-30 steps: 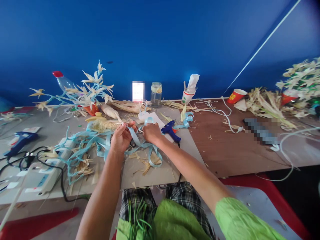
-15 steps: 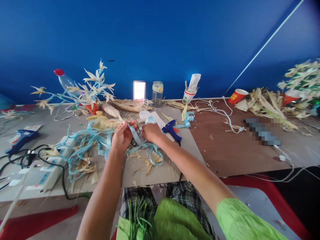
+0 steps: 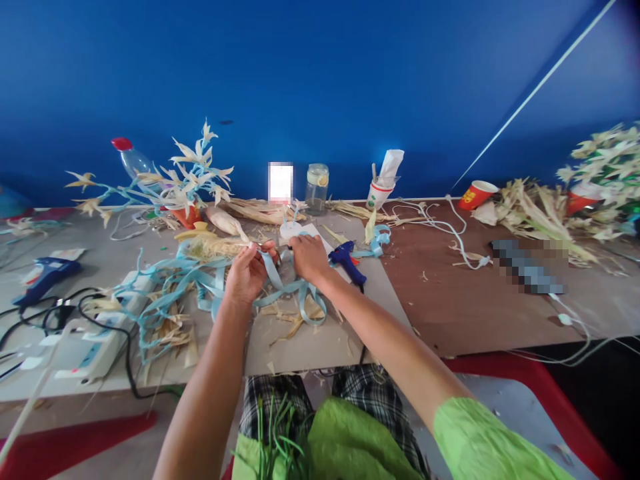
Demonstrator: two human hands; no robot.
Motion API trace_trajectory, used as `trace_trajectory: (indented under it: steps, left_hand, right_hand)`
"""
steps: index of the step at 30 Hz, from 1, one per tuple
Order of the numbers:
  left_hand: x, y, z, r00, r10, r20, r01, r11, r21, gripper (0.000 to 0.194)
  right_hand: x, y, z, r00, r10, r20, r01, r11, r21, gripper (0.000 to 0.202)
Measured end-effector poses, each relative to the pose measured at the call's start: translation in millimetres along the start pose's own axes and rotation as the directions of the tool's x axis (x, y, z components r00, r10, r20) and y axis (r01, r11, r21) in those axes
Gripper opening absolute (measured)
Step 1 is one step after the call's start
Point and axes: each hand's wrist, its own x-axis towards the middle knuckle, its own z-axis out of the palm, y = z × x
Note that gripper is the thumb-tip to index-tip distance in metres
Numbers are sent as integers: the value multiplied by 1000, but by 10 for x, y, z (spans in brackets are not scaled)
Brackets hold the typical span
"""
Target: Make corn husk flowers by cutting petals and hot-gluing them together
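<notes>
My left hand (image 3: 249,270) is closed in a pinch on a light blue ribbon (image 3: 273,272), together with a thin pale piece at its fingertips. The ribbon hangs from these fingers and loops below my right hand (image 3: 309,257). That hand is closed, palm down, with light blue ribbon showing at its fingers; its fingertips are partly hidden. Just behind it is a small white round base (image 3: 290,231) with thin blue stems. A blue glue gun (image 3: 347,261) lies right of my right hand. Blue-wrapped stems (image 3: 155,297) and ribbon lie tangled to the left.
A second glue gun (image 3: 47,279) and a white power strip (image 3: 107,340) with black cords lie left. Behind stand husk flowers (image 3: 193,167), a glass jar (image 3: 317,187) and a paper cup (image 3: 379,195). A phone (image 3: 525,267), white cables and corn husks (image 3: 535,207) lie right.
My right hand has moved a little away from my left hand, up and to the right, widening the gap between them. My left hand stays nearly in place, keeping its pinch.
</notes>
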Motion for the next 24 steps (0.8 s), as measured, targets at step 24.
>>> trace_trajectory:
  steps: [24]
  left_hand:
    - [-81, 14, 63, 978, -107, 177, 87, 990, 114, 18]
  right_hand:
    - [53, 135, -141, 958, 285, 39, -14, -92, 996, 21]
